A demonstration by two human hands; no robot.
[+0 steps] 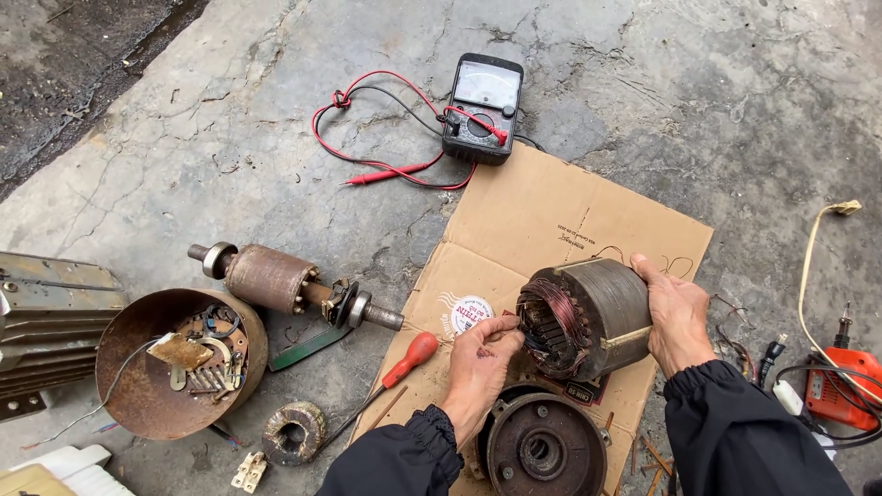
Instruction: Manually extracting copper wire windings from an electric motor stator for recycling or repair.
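Cracked grey concrete floor [276,165] fills the view, with a flattened sheet of brown cardboard [542,230] laid over it as a work mat from centre toward 5 o'clock.

On the cardboard, just right of centre, a motor stator [588,317] lies on its side, its open bore and copper windings [551,317] turned toward 9 o'clock so the coils face the person. The right hand [675,317] wraps the steel shell from the 3 o'clock side, fingers spread over the top and thumb below, steadying it against rolling. The left hand [480,358] comes in from 7 o'clock, fingers drawn together with the tips touching the winding end at the bore's rim; whether it pinches a wire I cannot tell.

Directly below the stator, at 6 o'clock, a round end cover [540,448] sits face up, nearly touching it. A small round tin [470,314] lies just above the left hand, and a red-handled screwdriver [404,367] crosses the cardboard's left edge nearby.

Off the mat toward 9 o'clock lie the rusty rotor [276,278], a rusty bowl-shaped cover [138,386] holding small parts, and a ring-shaped coil [294,432]. An analog multimeter [482,108] with red and black leads sits at 12 o'clock, well apart. A red power tool [843,386] and cords crowd the 4 o'clock edge.

Bare cardboard opens toward 1 o'clock; the 6 o'clock side is tight.
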